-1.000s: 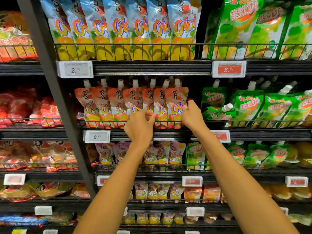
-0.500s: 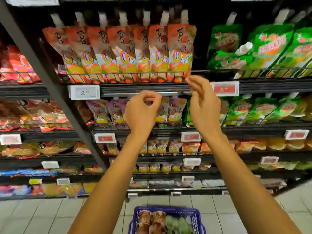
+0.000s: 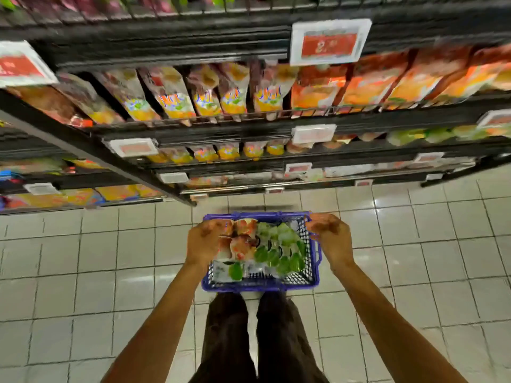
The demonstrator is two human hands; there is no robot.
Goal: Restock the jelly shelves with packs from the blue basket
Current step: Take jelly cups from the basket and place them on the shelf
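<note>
Half a second ago both hands were raised, empty, before the shelf of orange spouted packs. Now the view has swung down and both hands have dropped to the blue basket [image 3: 260, 285], which sits on the tiled floor [image 3: 96, 258] just in front of the person's dark-trousered legs [image 3: 226, 341].

The left hand [image 3: 206, 240] is over the basket's far-left corner, fingers bent down onto the orange jelly packs [image 3: 243, 240]; the blur hides whether it grips one. The right hand [image 3: 330, 236] is at the far-right corner, fingers curled at the rim; whether it holds the rim cannot be told. Green jelly packs [image 3: 279, 251] fill the basket's right side.

Beyond the basket, the jelly shelves [image 3: 249, 131] rise in blurred tiers of yellow and orange packs [image 3: 207, 99], with a red price tag [image 3: 329, 41] on a shelf edge.
</note>
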